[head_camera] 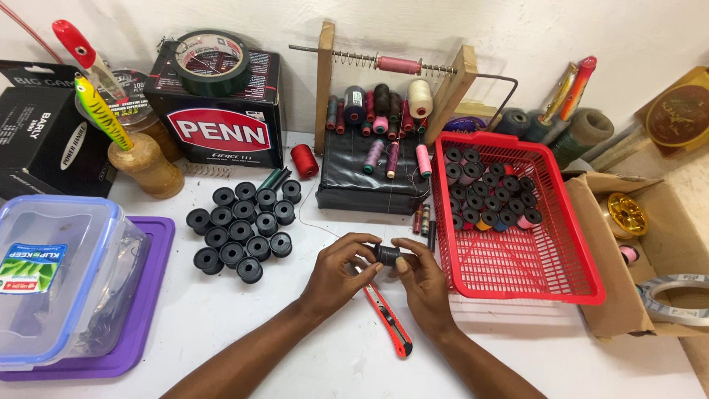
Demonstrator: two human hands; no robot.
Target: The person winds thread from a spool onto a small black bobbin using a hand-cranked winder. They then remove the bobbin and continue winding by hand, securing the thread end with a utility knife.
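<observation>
Centrally, black spool point(386, 255) pinched between left hand point(341, 275) and right hand point(425, 284), seemingly just above worktop point(244, 325); red cutter point(387, 319) beneath.

The white tabletop point(244, 325) carries a cluster of black spools point(240, 230) centre-left, a red basket point(517, 266) at right, a red utility knife point(388, 318) and a clear lidded box point(63, 284) at lower left.

Two bare forearms enter from the lower edge and converge toward the centre. The left hand point(336, 275) lies palm down, wrist slightly raised, its fingers point(363, 250) curled inward with thumb and forefinger tips pinched together. The right hand point(425, 284) mirrors it, knuckles upward, fingers point(410, 251) bent toward the left hand. The fingertips of both hands nearly meet, gripping between them.
</observation>
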